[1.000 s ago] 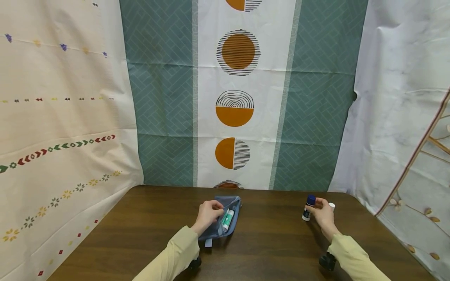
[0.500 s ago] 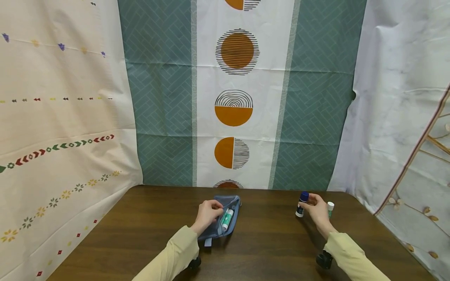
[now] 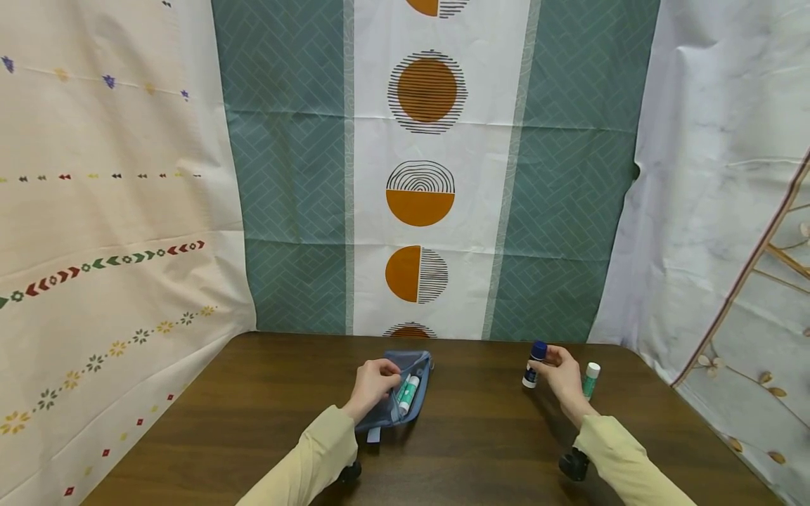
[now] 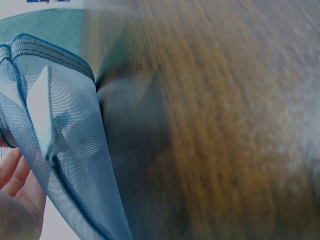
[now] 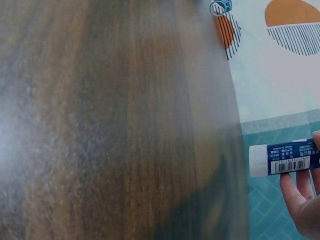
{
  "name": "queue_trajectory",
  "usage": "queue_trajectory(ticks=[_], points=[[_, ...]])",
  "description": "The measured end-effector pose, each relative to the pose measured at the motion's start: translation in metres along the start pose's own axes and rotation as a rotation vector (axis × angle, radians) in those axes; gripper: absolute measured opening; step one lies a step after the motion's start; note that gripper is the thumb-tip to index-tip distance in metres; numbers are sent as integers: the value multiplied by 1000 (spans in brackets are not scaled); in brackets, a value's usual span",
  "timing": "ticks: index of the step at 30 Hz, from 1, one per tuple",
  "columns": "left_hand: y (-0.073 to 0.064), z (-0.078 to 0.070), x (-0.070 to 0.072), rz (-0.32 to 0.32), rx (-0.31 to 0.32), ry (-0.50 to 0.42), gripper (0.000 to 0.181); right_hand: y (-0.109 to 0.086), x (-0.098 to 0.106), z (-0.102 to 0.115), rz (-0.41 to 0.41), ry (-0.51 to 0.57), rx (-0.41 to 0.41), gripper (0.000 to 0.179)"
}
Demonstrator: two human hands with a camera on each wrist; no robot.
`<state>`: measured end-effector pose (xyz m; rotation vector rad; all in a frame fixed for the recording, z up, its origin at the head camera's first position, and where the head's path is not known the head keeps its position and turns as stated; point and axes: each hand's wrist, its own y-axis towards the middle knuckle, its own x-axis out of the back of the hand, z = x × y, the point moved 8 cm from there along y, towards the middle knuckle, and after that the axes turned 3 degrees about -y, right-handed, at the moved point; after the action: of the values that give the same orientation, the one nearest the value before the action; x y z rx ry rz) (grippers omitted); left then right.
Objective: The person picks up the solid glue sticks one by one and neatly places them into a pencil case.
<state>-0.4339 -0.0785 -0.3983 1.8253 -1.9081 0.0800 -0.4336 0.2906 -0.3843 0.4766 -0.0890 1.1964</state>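
Observation:
My right hand (image 3: 566,380) grips a dark blue glue stick (image 3: 534,365) with a blue cap and white base, held upright above the table. In the right wrist view the glue stick (image 5: 287,158) shows its white end and a barcode label, with fingers curled round it. A blue mesh zip pouch (image 3: 422,404) lies open at the middle, with green-and-white glue sticks (image 3: 408,395) inside. My left hand (image 3: 373,386) pinches the pouch's left edge. In the left wrist view the mesh pouch (image 4: 82,125) partly hides the fingers (image 4: 20,180).
A green glue stick (image 3: 591,381) with a white cap stands on the table just right of my right hand. The brown wooden table (image 3: 468,450) reaches back to a patterned hanging cloth (image 3: 424,211). Pale cloths hang at both sides.
My right hand has moved left and slightly away from me with the blue glue stick, uncovering the green one behind it. The left hand and pouch stay in place.

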Motion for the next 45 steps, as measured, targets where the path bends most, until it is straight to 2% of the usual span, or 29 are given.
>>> queue_trajectory(ticks=[20,33,45], points=[[0,3,1,-1,-2,5,10,1,-18,12,21,114,-18,47],[0,3,1,-3,-3,-1,10,0,-39,18,60,160,-37,46],[0,1,1,0,4,3,11,-1,-49,26,81,176,-40,47]])
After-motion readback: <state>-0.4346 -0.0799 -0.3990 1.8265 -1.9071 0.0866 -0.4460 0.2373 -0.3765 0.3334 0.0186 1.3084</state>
